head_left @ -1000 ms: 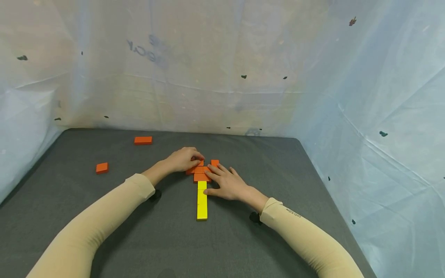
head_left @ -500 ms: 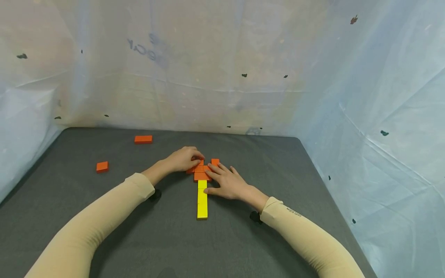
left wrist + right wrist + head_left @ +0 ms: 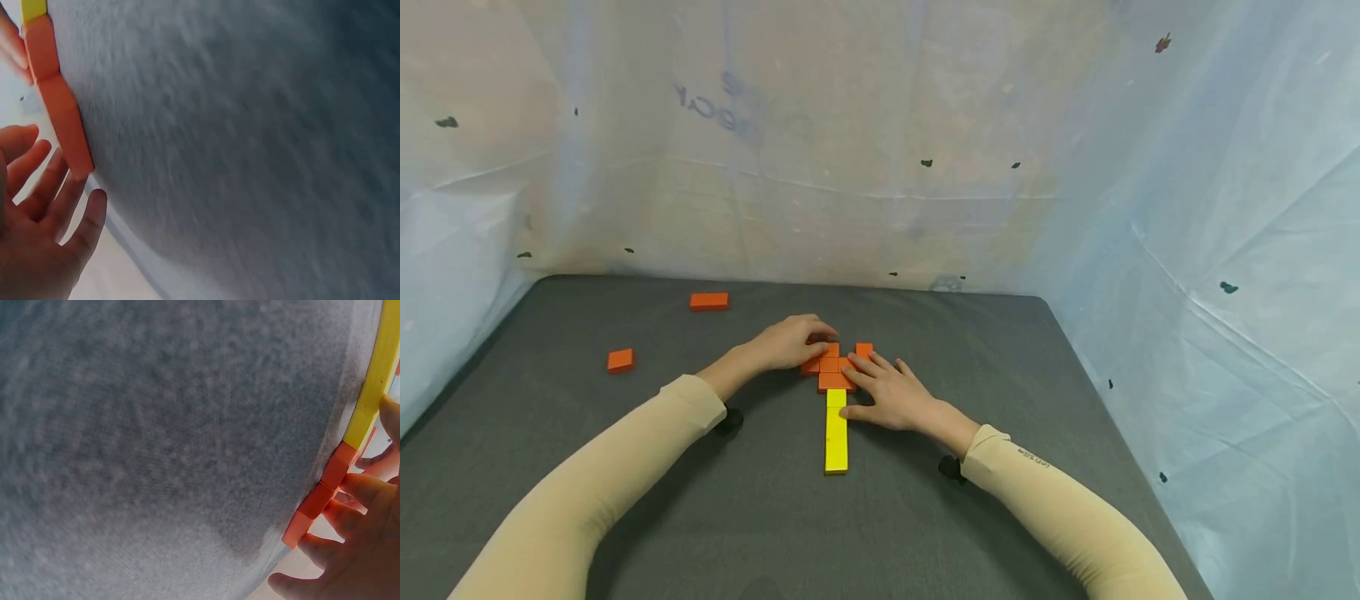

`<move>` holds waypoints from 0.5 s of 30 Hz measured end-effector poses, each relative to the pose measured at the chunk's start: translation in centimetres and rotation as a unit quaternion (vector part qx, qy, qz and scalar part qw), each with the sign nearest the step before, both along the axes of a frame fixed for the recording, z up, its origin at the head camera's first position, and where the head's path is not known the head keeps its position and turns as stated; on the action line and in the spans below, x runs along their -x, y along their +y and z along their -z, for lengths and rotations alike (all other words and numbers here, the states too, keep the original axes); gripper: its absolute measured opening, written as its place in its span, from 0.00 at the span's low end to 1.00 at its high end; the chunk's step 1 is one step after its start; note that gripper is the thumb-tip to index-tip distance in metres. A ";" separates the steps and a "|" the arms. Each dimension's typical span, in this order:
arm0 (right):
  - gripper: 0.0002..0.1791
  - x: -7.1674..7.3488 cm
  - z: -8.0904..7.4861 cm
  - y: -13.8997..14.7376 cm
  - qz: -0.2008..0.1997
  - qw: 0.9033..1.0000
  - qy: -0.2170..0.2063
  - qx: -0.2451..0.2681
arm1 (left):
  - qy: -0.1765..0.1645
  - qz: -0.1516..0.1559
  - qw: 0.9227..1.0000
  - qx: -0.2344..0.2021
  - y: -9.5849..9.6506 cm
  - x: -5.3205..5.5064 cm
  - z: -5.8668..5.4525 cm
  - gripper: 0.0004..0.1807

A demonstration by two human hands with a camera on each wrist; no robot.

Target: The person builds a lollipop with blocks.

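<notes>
Flat orange blocks [image 3: 837, 381] lie joined in a cluster on the grey table, meeting the far end of a strip of yellow blocks [image 3: 836, 437]. My left hand [image 3: 790, 340] is at the cluster's upper left, its fingers loosely bent over an orange block [image 3: 831, 350]. In the left wrist view its fingers are spread beside the end of an orange block [image 3: 65, 125]. With fingers spread, my right hand [image 3: 891, 397] rests along the cluster's right side, fingertips on the orange blocks and thumb at the yellow strip's edge. The right wrist view shows its fingertips against the orange blocks [image 3: 340, 464].
Two loose orange pieces lie to the left: a longer block [image 3: 709, 302] near the far edge and a shorter block [image 3: 621, 361] nearer. Translucent plastic sheeting [image 3: 850, 167] hangs behind the grey table [image 3: 760, 500] and along its right side.
My left hand has drawn back slightly to the left and up, showing more of the orange block under its fingers. My right hand and the blocks stay put.
</notes>
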State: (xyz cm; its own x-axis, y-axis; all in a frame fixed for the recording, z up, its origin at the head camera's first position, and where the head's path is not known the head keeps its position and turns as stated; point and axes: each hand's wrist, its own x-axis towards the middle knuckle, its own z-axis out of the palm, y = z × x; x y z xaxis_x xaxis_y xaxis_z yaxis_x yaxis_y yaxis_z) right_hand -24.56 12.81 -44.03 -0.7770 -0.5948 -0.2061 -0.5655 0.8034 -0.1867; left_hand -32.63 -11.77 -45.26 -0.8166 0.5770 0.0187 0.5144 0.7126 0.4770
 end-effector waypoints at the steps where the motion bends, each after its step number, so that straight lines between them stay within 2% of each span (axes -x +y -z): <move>1: 0.46 0.0 0.0 0.0 -0.001 1.000 0.000 0.000 | -0.005 0.003 1.000 -0.001 -0.3 -0.1 -0.1 0.21; 6: 0.46 0.0 -0.2 -0.1 -0.002 1.000 -0.001 -0.002 | -0.040 0.031 0.999 -0.004 -2.3 -0.5 -0.6 0.28; 9: 0.46 0.0 -0.3 -0.1 -0.002 1.000 0.000 -0.006 | -0.053 0.036 0.998 -0.002 -3.0 -0.6 -0.6 0.32; 15: 0.46 0.1 -0.4 -0.1 -0.002 1.000 0.001 -0.008 | -0.049 0.042 0.998 -0.002 -3.5 -0.7 -0.2 0.33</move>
State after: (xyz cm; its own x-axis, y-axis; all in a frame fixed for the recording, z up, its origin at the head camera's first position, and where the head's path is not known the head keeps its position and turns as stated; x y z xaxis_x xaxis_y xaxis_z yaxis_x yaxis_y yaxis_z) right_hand -24.61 12.73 -43.67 -0.7756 -0.5942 -0.2129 -0.5686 0.8042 -0.1730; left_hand -31.90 -15.32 -45.01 -0.7634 0.6435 -0.0563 0.5232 0.6671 0.5303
